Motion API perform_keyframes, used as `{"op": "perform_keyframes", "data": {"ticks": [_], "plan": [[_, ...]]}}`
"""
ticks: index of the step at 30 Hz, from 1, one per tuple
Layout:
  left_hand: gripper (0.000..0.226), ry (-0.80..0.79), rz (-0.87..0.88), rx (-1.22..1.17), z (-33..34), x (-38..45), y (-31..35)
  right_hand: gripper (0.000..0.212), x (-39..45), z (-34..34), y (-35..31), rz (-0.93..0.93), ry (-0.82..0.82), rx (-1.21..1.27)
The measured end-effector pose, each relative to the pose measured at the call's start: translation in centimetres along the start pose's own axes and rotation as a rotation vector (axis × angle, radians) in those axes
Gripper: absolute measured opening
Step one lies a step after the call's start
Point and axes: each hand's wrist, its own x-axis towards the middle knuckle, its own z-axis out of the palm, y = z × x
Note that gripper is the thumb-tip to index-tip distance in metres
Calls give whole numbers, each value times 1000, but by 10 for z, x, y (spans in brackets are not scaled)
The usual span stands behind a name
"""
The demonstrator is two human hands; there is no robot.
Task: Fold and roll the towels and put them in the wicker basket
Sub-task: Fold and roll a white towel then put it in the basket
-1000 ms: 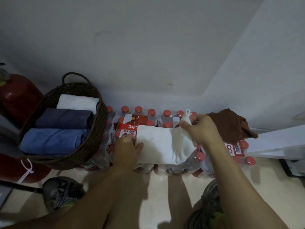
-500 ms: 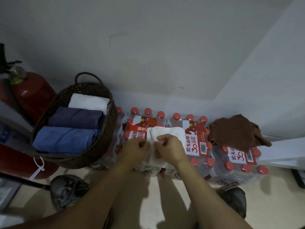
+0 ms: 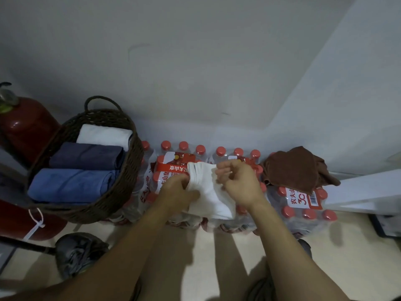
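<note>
A white towel point(image 3: 209, 192), folded narrow, lies on shrink-wrapped packs of water bottles point(image 3: 303, 205). My left hand point(image 3: 176, 192) grips its left edge, and my right hand point(image 3: 237, 183) has curled fingers pinching its upper right part. The dark wicker basket point(image 3: 128, 170) stands to the left and holds three rolled towels: a white one point(image 3: 104, 135) at the back, a dark blue one point(image 3: 86, 156) in the middle and a lighter blue one point(image 3: 71, 184) in front. A crumpled brown towel point(image 3: 297, 168) lies on the bottles at the right.
Red fire extinguishers point(image 3: 23, 127) stand left of the basket against the grey wall. A white ledge point(image 3: 364, 187) juts in at the right. My shoe point(image 3: 78, 253) rests on the pale floor below the basket.
The spread white towel was folded over from the right into a narrow bundle. My right hand moved left to meet my left hand on it. The view shifted a little.
</note>
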Motion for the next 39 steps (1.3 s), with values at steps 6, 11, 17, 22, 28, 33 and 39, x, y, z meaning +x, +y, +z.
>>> {"op": "perform_keyframes", "data": {"ticks": [6,11,17,22,28,33,39], "plan": [[35,-204,278,10,-19,-9,55,89,-7,-46,-36,-310,-234,-458],[38,-161,381,-217,-24,-21,81,35,-3,-77,-78,-224,-422,-772],[43,-217,212,-635,6,-36,81,29,6,-120,-84,23,-517,-561],[22,-168,149,-575,36,-31,78,27,-4,-142,-44,2,-480,-392],[12,101,155,-571,49,-17,85,49,-9,-143,-26,-43,-605,-272],[28,-160,127,-589,39,-8,84,27,-4,-145,-7,-41,-497,-84],[32,333,-11,-543,52,6,59,40,15,-132,25,-61,-71,-349]]}}
